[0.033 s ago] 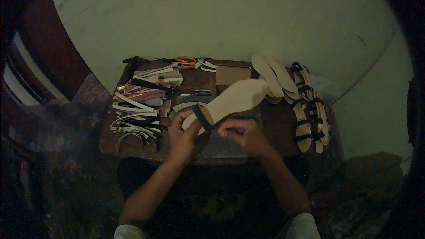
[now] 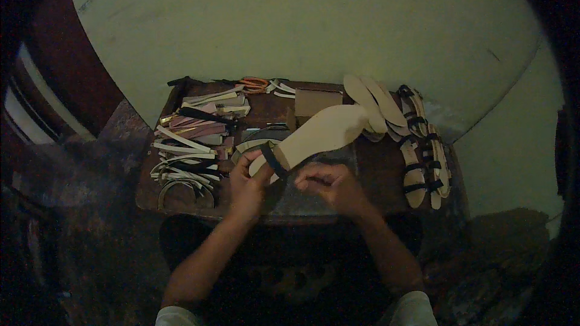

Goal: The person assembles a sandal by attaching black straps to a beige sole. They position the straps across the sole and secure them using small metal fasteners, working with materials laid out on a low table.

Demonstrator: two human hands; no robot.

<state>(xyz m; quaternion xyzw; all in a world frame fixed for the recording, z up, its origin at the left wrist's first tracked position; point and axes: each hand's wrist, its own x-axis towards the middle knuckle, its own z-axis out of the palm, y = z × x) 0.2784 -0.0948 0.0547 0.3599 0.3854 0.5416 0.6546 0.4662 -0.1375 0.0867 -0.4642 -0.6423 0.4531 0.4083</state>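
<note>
My left hand (image 2: 246,182): clamped on near end of tan sole (image 2: 320,133) with dark strap (image 2: 273,160) | my right hand (image 2: 331,185): just right of sole, fingers together, contents not discernible | sole: mid tabletop (image 2: 374,175), extending far-right.

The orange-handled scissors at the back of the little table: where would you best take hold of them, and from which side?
Probably by the orange handle loops of the scissors, coming down from above. They lie flat on the table near its far edge, with the loops facing up. Strips lie just left and more pieces to the right, so a sideways approach looks crowded. Both the left hand and right hand are busy at the sole.
</note>
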